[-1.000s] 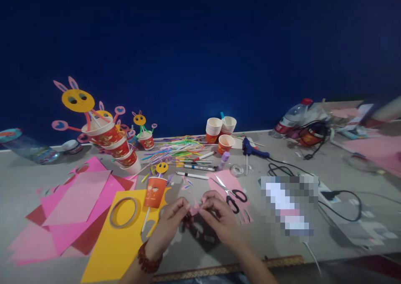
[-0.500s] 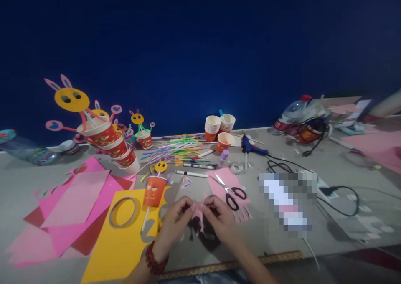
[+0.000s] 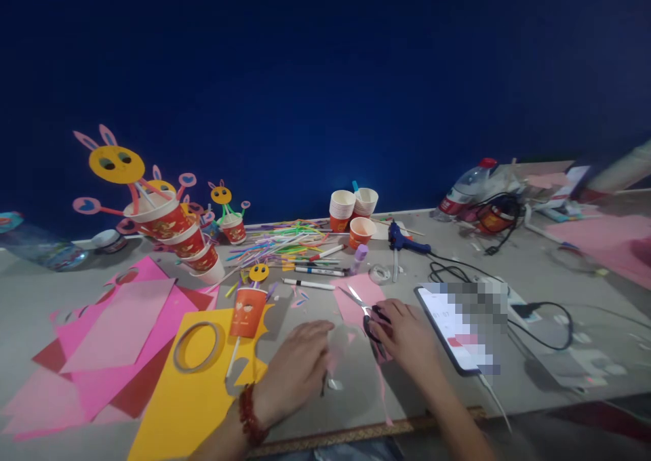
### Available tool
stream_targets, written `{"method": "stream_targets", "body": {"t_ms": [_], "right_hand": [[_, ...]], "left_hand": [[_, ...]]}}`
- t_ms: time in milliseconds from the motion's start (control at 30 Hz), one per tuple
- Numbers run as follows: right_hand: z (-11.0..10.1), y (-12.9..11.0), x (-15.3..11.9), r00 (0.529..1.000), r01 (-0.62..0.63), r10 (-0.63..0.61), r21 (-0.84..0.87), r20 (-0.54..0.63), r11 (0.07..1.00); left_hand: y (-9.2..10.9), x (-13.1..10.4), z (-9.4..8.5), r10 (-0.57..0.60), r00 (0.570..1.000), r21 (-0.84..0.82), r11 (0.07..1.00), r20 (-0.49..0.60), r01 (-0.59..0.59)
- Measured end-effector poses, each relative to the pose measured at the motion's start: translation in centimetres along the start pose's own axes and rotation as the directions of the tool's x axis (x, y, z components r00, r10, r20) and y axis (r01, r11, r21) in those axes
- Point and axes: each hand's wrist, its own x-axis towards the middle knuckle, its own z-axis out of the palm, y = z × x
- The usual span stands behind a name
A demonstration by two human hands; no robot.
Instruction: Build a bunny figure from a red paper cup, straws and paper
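Note:
My left hand [image 3: 301,361], with a red bead bracelet at the wrist, is over the middle front of the table. Its fingers are bent, and a small pink paper piece [image 3: 340,350], smeared by motion, is at the fingertips. To the right, my right hand [image 3: 411,335] has its fingers closed on the black handles of the scissors [image 3: 359,300], whose blades point away to the left. Beneath the scissors lies a pink paper sheet [image 3: 367,286]. Small paper ears [image 3: 301,299] lie beyond my left hand.
An orange paper cup figure [image 3: 248,312] and a tape roll [image 3: 197,347] rest on yellow paper [image 3: 175,393]. Pink sheets [image 3: 122,318] spread left. Behind are markers [image 3: 309,285], straws [image 3: 285,241], cups [image 3: 362,230] and a blue glue gun [image 3: 407,241]. A phone [image 3: 447,332] lies right.
My hands have parted from the pink paper piece they pinched together. The right has moved right onto the scissors' handles; the left stays near the middle with the piece at its fingertips.

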Motion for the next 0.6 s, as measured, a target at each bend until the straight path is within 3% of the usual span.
{"method": "stream_targets", "body": {"t_ms": [100, 233, 400, 600], "right_hand": [[0.2, -0.2, -0.1, 1.000, 0.007, -0.007, -0.002, 0.003, 1.000], [0.2, -0.3, 0.1, 0.999, 0.034, -0.035, 0.014, 0.030, 0.999], [-0.3, 1.4, 0.3, 0.999, 0.027, -0.027, -0.017, 0.023, 0.999], [-0.7, 3.7, 0.1, 1.000, -0.011, 0.012, -0.111, 0.000, 0.994]], "left_hand": [[1.0, 1.8, 1.4, 0.108, 0.981, 0.194, 0.971, 0.160, -0.138], [0.7, 3.6, 3.2, 0.075, 0.966, 0.299, 0.942, 0.249, -0.150], [0.0, 2.9, 3.4, 0.073, 0.967, 0.317, 0.936, 0.244, -0.151], [-0.5, 1.2, 2.1, 0.058, 0.974, 0.287, 0.950, 0.218, -0.121]]}}
